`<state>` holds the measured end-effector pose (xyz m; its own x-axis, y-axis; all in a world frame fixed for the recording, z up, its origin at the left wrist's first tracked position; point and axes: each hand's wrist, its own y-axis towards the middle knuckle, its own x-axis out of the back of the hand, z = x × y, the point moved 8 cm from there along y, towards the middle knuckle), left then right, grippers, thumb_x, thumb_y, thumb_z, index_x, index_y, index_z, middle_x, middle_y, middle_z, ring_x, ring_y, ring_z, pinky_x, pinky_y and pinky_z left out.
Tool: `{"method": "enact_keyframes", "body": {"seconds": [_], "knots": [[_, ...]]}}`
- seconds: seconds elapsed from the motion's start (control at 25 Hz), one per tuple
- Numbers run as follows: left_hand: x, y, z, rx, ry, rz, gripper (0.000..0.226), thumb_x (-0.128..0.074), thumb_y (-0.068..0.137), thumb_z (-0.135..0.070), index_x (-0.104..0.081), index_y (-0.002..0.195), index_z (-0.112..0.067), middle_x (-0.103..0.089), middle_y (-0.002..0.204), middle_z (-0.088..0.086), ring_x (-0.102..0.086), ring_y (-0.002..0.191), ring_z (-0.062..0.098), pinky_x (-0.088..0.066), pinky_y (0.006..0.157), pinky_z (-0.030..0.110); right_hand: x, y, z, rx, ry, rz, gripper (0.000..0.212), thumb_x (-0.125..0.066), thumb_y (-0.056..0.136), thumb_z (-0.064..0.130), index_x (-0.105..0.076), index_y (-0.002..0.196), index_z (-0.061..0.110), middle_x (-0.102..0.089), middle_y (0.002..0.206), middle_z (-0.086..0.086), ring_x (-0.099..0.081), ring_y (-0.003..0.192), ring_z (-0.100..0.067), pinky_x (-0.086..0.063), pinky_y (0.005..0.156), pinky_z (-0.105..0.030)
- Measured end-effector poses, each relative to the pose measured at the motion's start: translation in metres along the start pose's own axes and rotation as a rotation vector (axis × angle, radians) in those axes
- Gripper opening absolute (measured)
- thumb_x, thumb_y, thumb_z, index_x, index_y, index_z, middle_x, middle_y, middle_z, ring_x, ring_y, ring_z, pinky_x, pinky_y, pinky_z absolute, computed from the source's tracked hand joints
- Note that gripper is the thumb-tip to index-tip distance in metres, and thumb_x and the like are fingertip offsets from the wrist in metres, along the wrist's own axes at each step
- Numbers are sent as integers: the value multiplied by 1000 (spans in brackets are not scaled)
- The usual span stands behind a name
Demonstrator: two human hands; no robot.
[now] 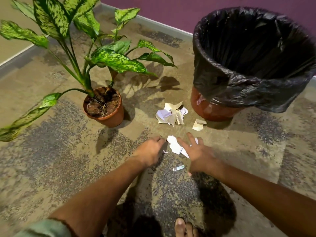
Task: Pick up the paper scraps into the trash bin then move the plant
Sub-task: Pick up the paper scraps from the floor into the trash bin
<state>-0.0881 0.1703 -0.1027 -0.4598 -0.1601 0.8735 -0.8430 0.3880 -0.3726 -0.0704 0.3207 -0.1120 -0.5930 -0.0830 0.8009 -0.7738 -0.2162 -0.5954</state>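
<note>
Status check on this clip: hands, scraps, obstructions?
Left hand and right hand flank the nearest white scrap, nothing lifted. Scrap pile on floor. Bin open, path clear.

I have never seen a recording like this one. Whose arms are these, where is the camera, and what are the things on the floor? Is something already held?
There is no machine here. A person wears one camera on the head, looking forward and down, so the arms are the person's own.

The left hand and right hand reach to a white paper scrap on the speckled floor. The right hand's fingers are spread over it; the left hand's fingertips are at its edge. I cannot tell whether it is gripped yet.

Further away lie a pile of scraps and a single beige scrap. A small wrapper lies near the right wrist. The potted plant stands on the left, the trash bin with a black bag on the right.
</note>
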Motion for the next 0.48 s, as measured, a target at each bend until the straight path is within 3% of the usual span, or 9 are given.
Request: {"method": "enact_keyframes", "body": {"seconds": [0.12,0.2,0.32,0.48], "knots": [[-6,1,-5,-30,22,29,47,-59,91,-16,-47,137,-16,-47,136,7,-49,122,25,-42,106,35,9,7,15,86,-42,-40,132,-87,62,21,12,145,49,28,157,3,-13,142,-37,-53,88,-41],[-11,0,-8,-40,28,50,40,-58,91,-14,-53,131,-17,-50,134,6,-51,120,25,-44,104,38,16,13,24,167,-91,-57,132,-88,61,31,10,146,50,29,157,4,-22,139,-34,-53,80,-37],[-14,1,-11,-51,32,40,34,-56,91,-10,-60,124,-16,-55,128,7,-58,112,24,-47,100,37,21,19,37,272,-204,-57,117,-85,64,42,-4,147,49,13,161,5,-28,134,-34,-53,85,-39],[-13,3,-12,-67,66,22,28,-52,91,-9,-63,117,-10,-62,114,11,-61,102,27,-51,92,37,14,11,45,386,-275,-97,82,-75,78,35,-29,146,37,-12,161,1,-32,133,-31,-48,93,-39]]}}
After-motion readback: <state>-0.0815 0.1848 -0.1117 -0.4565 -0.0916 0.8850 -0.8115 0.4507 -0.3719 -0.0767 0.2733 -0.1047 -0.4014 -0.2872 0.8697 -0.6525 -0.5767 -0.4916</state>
